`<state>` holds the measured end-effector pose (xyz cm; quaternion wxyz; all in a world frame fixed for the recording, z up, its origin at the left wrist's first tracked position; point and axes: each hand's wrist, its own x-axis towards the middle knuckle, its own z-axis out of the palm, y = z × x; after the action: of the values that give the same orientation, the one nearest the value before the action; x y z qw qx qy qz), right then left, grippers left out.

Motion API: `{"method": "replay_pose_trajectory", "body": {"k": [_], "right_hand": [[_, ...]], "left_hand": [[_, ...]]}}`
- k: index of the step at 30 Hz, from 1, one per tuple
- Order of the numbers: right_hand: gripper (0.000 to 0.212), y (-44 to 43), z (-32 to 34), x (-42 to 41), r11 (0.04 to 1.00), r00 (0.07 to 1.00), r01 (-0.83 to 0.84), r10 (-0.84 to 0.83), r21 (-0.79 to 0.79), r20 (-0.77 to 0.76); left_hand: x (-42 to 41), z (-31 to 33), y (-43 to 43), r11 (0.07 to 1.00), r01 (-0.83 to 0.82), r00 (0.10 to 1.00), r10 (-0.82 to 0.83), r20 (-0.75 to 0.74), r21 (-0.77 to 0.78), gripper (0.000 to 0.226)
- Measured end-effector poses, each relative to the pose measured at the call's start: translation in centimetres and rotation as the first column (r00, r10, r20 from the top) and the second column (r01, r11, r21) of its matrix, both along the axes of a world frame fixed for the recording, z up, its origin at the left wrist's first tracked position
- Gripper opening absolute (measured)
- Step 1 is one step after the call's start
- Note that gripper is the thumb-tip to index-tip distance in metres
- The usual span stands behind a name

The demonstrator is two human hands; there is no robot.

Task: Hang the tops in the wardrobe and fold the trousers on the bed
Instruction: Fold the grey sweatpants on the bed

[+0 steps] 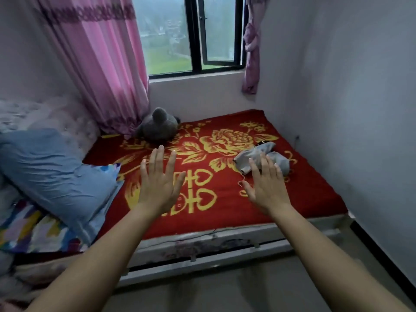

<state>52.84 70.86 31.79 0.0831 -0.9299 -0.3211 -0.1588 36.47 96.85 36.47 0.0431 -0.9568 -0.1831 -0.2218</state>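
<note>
Red and gold fills the middle of the view: a flowered blanket [225, 136] spread over the bed [202, 242], and you are standing at its near edge with both arms stretched out over it. Your left hand [157, 183] is held flat, back up, fingers straight and a little apart, holding nothing. Your right hand [264, 185] matches it, fingers straight and slightly spread, thumb out to the side, nothing in it either.

Now the garment [244, 161]: grey, crumpled in a loose heap on the blanket's right side, toward the right wall. Your right fingertips [275, 165] overlap its near edge from this angle; whether they touch the cloth or hover above it, you cannot tell. A thin pale cord trails from the heap toward your right thumb.

Over on the left, a blue pillow [56, 167] leans on a patterned quilt [33, 230]. At the far left corner of the blanket a grey plush [157, 127] sits against the foot of the pink curtain [101, 64], just below the window [195, 34].
</note>
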Motion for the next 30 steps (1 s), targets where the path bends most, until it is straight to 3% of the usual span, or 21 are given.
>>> {"method": "replay_pose_trajectory", "body": {"k": [10, 19, 24, 30], "right_hand": [[0.074, 3.4, -6.6, 21.0, 0.964, 0.969, 0.159, -0.194, -0.212, -0.155], [0.073, 2.0, -10.8, 38.5, 0.925, 0.892, 0.295, -0.356, -0.239, -0.277], [0.072, 0.3, -19.0, 49.3, 0.922, 0.839, 0.309, -0.38, -0.234, -0.39], [0.075, -0.1, -33.0, 59.9, 0.934, 0.748, 0.279, -0.358, -0.224, -0.559]], "left_hand": [[24.2, -8.8, 5.2, 0.986, 0.052, 0.98, -0.08, -0.181, -0.159, 0.076], [46.8, -14.7, 4.7, 0.95, 0.163, 0.928, -0.239, -0.285, -0.265, 0.076], [56.8, -23.3, 1.5, 0.93, 0.153, 0.906, -0.267, -0.327, -0.335, 0.074], [64.4, -38.0, -2.5, 0.91, -0.006, 0.827, -0.229, -0.514, -0.415, 0.077]]}}
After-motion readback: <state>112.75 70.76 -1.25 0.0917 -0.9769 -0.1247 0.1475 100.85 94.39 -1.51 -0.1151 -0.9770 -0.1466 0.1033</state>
